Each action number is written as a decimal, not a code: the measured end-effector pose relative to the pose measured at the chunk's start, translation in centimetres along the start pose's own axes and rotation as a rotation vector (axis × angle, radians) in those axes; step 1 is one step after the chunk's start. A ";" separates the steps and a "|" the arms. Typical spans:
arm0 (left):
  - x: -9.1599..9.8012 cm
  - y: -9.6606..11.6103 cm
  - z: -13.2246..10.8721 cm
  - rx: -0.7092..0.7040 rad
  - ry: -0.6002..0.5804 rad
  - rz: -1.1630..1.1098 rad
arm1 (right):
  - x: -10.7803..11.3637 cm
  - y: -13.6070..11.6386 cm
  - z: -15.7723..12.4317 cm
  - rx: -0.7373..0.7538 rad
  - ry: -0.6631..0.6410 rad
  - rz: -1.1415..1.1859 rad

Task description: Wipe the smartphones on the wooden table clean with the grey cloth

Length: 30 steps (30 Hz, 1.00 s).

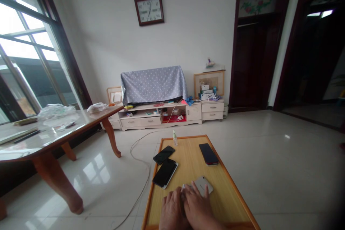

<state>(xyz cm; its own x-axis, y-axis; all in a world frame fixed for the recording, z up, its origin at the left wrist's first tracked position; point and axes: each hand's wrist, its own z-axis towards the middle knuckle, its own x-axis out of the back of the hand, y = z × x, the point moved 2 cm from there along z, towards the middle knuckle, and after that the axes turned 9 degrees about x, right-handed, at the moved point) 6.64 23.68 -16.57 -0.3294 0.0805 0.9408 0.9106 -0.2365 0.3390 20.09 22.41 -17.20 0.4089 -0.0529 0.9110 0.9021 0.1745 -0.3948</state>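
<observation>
Both my hands rest side by side at the near end of a low wooden table point(231, 190). My right hand point(198, 206) has its fingers pressed together over the near end of a silver phone point(205, 184), which lies tilted on the wood. My left hand point(171, 211) lies flat beside it with the fingers stretched forward. Its fingertips touch a small white thing point(183, 188) that I cannot make out. Two black phones point(165, 173) point(164, 154) lie to the left, and a dark phone point(208, 153) lies at the far right.
A small clear bottle point(175, 138) stands at the table's far edge. A white cable point(140, 172) trails over the tiled floor on the left. A larger wooden table point(54, 140) with bags and pens stands at left. A TV cabinet point(161, 115) lines the far wall.
</observation>
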 end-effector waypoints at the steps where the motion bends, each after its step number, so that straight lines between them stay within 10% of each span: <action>1: 0.0 0.1 0.0 -0.008 -0.005 0.000 | -0.3 -0.4 -0.1 0.023 -0.005 0.017; 11: 0.6 0.5 -0.3 0.019 0.026 -0.025 | 2.7 4.3 1.2 -0.295 -0.041 -0.139; 18: 1.2 0.9 -0.4 0.022 0.003 -0.028 | -0.1 0.2 -1.8 0.014 -0.079 -0.009; 25: 1.1 0.9 -0.7 0.025 0.024 -0.028 | 3.1 3.9 -1.5 -0.264 -0.001 -0.140; 30: 0.7 0.7 -0.6 0.017 0.014 -0.019 | 0.9 0.6 -3.2 0.005 -0.062 0.004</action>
<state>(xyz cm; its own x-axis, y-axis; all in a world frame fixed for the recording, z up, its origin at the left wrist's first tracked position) 6.88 22.95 -15.63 -0.3503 0.0715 0.9339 0.9079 -0.2190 0.3574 21.46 19.33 -16.98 0.4034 0.0090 0.9150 0.8995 0.1796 -0.3983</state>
